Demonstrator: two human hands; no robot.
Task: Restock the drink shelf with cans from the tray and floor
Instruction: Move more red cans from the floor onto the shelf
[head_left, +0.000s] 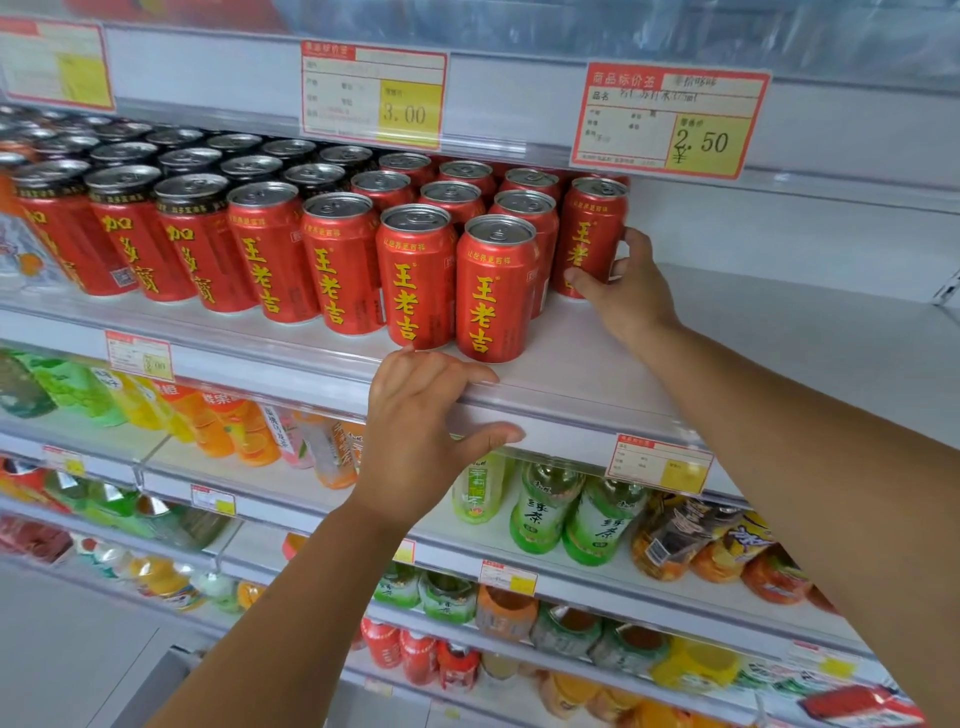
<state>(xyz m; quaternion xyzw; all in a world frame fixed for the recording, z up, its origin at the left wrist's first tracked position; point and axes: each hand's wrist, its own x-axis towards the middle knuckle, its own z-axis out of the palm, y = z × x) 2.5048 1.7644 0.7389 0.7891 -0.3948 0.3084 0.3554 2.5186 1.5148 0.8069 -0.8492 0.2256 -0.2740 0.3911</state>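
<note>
Rows of red cans with yellow characters (415, 275) fill the left and middle of the white drink shelf (571, 364). My right hand (623, 286) grips the rightmost red can (592, 228), which stands upright on the shelf at the end of a back row. My left hand (421, 431) rests on the shelf's front lip, fingers over the edge just below the front cans, holding nothing. The tray and the floor cans are out of view.
The right part of the can shelf (779, 332) is bare. Price tags (670, 119) hang from the shelf above. Lower shelves hold green tea bottles (545, 514) and orange juice bottles (244, 431). Grey floor (67, 649) shows at bottom left.
</note>
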